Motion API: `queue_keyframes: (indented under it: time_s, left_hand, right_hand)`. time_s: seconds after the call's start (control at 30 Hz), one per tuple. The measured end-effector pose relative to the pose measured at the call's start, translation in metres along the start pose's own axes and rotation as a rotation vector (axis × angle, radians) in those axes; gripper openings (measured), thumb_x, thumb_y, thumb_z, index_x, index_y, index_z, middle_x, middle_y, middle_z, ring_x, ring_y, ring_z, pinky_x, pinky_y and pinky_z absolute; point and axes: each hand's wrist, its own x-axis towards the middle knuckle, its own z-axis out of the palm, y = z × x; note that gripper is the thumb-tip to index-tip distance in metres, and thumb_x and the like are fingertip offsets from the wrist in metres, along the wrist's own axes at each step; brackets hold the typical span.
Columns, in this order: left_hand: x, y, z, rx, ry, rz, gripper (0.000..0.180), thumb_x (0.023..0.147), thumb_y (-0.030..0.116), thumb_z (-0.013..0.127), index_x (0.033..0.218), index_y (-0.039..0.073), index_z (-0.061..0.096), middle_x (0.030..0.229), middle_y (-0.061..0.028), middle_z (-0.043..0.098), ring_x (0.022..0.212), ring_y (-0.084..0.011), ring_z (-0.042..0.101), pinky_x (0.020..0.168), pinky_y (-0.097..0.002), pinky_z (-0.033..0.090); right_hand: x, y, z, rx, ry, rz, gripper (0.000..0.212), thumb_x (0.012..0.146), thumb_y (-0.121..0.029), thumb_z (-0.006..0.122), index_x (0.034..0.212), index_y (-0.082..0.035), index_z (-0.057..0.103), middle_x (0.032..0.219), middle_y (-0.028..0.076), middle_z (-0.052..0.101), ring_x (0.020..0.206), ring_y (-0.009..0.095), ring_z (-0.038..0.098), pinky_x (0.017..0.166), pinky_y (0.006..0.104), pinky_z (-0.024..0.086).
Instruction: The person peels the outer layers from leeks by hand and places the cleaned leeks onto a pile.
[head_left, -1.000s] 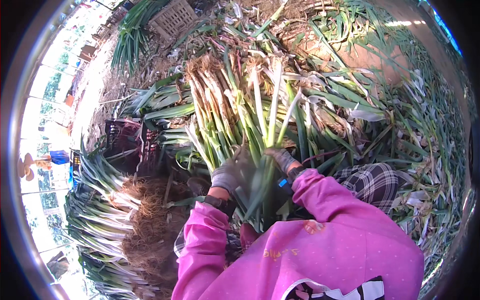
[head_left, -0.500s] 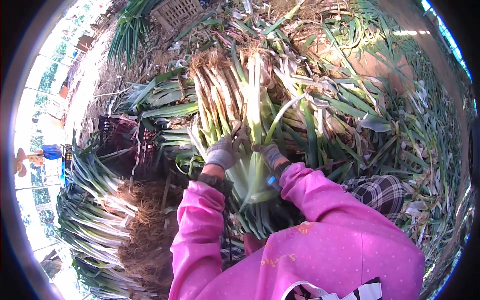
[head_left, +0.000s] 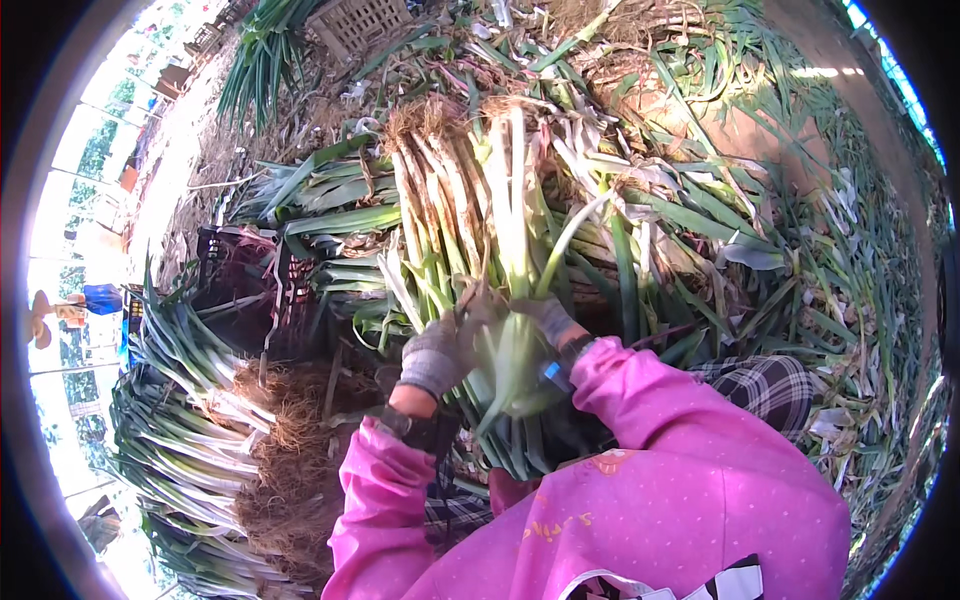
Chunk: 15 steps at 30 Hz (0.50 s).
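Pale, peeled leeks (head_left: 517,200) stand upright in front of me, roots at the far end and green leaves toward my lap. My right hand (head_left: 546,318), in a grey glove, is closed around them where the white stems turn green. Left of them, my left hand (head_left: 432,358), also gloved, is curled with its fingertips smeared by motion. A thin brownish strip (head_left: 480,275) shows at those fingertips; whether they pinch it is unclear. Unpeeled leeks (head_left: 430,200) with brown, soiled stems and roots lie just beyond my left hand.
Rows of leeks with bushy roots (head_left: 190,440) lie at the lower left. A dark plastic crate (head_left: 290,305) stands behind them, and a beige crate (head_left: 358,22) at the far side. Loose leaves and trimmings (head_left: 830,270) cover the ground at right.
My left hand has moved nearer and slightly left, and its fingers are now blurred. My right hand has shifted slightly right and nearer, still at the pale leeks.
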Motion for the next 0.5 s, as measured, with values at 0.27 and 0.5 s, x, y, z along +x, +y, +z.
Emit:
queue_keyframes:
  time_s: [0.27, 0.5]
  left_hand:
    - [-0.028, 0.053, 0.009, -0.163, -0.126, 0.094, 0.051, 0.061, 0.027, 0.067, 0.104, 0.007, 0.048, 0.087, -0.0184, 0.058, 0.082, -0.0354, 0.057, 0.070, -0.0410, 0.045]
    - [0.057, 0.069, 0.037, 0.034, 0.045, 0.080, 0.046, 0.066, 0.036, 0.063, 0.096, 0.003, 0.053, 0.083, -0.0198, 0.060, 0.081, -0.0342, 0.059, 0.070, -0.0388, 0.046]
  right_hand:
    - [-0.104, 0.020, -0.077, 0.202, -0.021, 0.017, 0.025, 0.068, -0.020, 0.068, 0.087, -0.005, 0.061, 0.075, 0.005, 0.061, 0.068, 0.015, 0.058, 0.064, 0.0283, 0.046]
    - [-0.128, 0.040, -0.099, 0.226, -0.069, 0.064, 0.033, 0.065, -0.020, 0.069, 0.092, -0.005, 0.058, 0.078, 0.005, 0.061, 0.069, 0.019, 0.058, 0.066, 0.0317, 0.048]
